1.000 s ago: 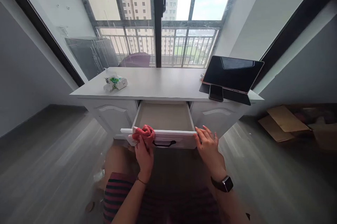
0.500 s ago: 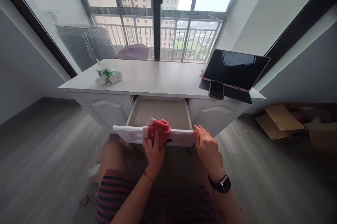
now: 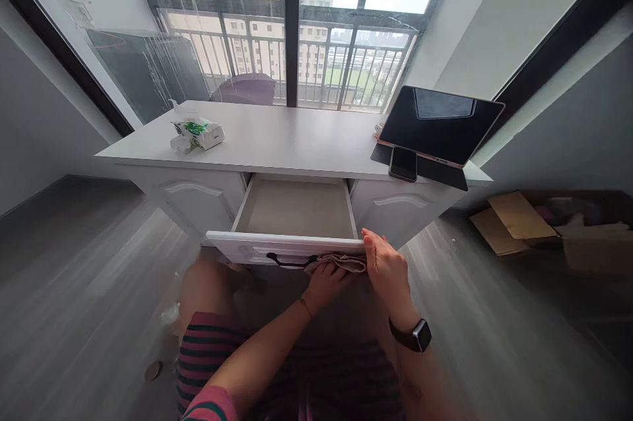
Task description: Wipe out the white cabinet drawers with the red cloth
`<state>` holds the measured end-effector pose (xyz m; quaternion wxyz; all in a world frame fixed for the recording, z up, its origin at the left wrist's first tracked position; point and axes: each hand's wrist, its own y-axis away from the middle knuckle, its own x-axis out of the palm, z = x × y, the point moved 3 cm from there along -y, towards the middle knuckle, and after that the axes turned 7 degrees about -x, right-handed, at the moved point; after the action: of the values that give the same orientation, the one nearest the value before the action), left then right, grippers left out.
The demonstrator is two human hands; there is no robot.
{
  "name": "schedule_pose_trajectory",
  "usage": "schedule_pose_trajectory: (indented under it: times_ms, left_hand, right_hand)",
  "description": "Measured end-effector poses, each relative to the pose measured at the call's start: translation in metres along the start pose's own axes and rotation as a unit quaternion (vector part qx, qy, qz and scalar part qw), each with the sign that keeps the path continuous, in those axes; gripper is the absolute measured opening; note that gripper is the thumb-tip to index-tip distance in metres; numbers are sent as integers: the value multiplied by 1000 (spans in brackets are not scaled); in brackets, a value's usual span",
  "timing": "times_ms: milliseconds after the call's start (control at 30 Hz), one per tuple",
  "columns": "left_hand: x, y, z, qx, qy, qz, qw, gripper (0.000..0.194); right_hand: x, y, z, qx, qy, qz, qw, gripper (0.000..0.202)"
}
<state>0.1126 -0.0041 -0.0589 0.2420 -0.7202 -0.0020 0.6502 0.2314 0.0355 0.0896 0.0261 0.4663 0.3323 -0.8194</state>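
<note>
A shallow drawer [image 3: 299, 208] is pulled out from the middle of the white desk [image 3: 291, 137], and nothing shows inside it. My left hand [image 3: 327, 284] presses a cloth [image 3: 349, 262] against the drawer's front panel, right of the black handle [image 3: 291, 261]. The cloth looks pinkish and folded, partly hidden by my fingers. My right hand [image 3: 386, 269], with a black watch on the wrist, rests on the right end of the front panel, its fingers together over the top edge.
A tissue pack [image 3: 202, 134] lies at the desk's left. On the right are a tablet [image 3: 442, 124] and a phone [image 3: 403, 164]. An open cardboard box [image 3: 524, 216] stands on the floor at right. A window is behind the desk.
My left hand and the cloth have moved right and down from the panel's top edge to its front face, uncovering the handle. My right hand has stayed at the panel's right end.
</note>
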Motion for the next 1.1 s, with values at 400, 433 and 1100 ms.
schedule_pose_trajectory:
  times_ms: [400,433,1100]
  left_hand:
    - [-23,79,93,-22,-76,70,994,53]
    - [-29,88,105,-26,-84,74,993,53]
    - [-111,96,138,-225,-117,-252,934,37]
  right_hand:
    - [6,4,2,-42,48,-14,998,48]
    - [6,4,2,-42,50,-15,998,48]
    - [12,6,1,-46,79,-17,996,41]
